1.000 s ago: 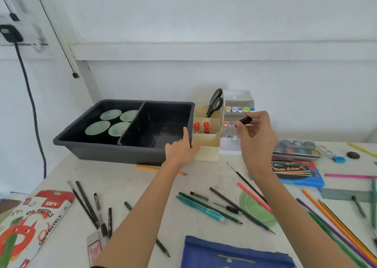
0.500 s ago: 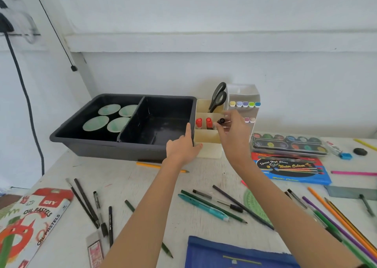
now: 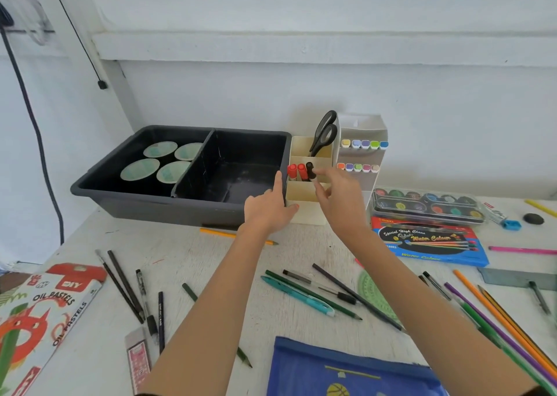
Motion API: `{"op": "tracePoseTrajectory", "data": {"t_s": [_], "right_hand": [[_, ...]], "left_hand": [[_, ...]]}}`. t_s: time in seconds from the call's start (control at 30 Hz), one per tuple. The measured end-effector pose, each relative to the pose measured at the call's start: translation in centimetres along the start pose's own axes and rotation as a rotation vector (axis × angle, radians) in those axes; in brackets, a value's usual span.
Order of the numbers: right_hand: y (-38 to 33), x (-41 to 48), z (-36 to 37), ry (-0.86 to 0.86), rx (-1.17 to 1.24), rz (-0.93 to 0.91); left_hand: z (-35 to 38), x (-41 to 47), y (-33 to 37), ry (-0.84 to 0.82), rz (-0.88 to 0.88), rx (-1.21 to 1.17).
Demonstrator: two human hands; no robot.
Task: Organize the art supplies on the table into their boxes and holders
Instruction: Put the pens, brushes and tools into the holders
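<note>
1. Head view: the cream holder (image 3: 310, 214) stood at the 12 o'clock side of the desk (image 3: 187, 260). The grey tray (image 3: 135, 202) was just beside it at 9 o'clock and the white marker rack (image 3: 361, 130) at 3 o'clock.
2. The black marker (image 3: 309, 168) stood upright in the holder's middle compartment, at 3 o'clock of two red markers (image 3: 297, 171). Scissors (image 3: 324, 133) stood in the rear compartment.
3. The right hand (image 3: 343, 205) had its fingers (image 3: 327, 173) narrow, with the index tip at the black marker's cap. Whether they pinched it or only touched it could not be told.
4. The left hand (image 3: 265, 211) laid a straight index finger along the holder's 9 o'clock edge, with the thumb against its front face.
</note>
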State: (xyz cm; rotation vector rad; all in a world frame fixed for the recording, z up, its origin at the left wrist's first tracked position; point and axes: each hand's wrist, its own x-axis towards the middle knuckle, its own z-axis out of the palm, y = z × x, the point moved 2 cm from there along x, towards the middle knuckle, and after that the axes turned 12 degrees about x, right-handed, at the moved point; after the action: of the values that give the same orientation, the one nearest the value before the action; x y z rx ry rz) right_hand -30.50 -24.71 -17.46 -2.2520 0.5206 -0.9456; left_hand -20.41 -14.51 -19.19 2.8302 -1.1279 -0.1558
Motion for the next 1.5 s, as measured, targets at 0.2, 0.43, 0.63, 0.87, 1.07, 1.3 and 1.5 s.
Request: {"op": "tracePoseTrajectory", "data": {"t_s": [0.2,0.43,0.63,0.87,1.07,1.3,1.5], "right_hand": [[0.1,-3.9,-1.6,-0.010,0.052,0.029],[0.3,-8.7,-2.1,-0.253,0.018,0.106],[3.1,-13.7,-3.0,-0.484,-0.182,0.145],[2.5,-14.6,-2.0,-0.409,-0.213,0.114],[0.6,-14.2,-0.3,-0.399,-0.110,0.080],[-4.9,-14.7,3.8,-0.466,0.107,0.017],[-8.5,-15.1,6.6,-0.537,0.197,0.001]], "left_hand": [[0.5,0.2,0.2,0.059,-0.008,0.063],[1.8,-4.1,-0.1,0.381,0.149,-0.188],[5.7,-12.7,0.1,0.513,-0.020,-0.462],[7.7,-17.6,-0.3,0.485,-0.178,-0.555],[7.4,-20.2,-1.8,0.562,-0.274,-0.594],[5.7,-21.7,-6.8,0.640,-0.539,-0.620],[5.8,-21.1,-11.8,0.570,-0.697,-0.518]]}}
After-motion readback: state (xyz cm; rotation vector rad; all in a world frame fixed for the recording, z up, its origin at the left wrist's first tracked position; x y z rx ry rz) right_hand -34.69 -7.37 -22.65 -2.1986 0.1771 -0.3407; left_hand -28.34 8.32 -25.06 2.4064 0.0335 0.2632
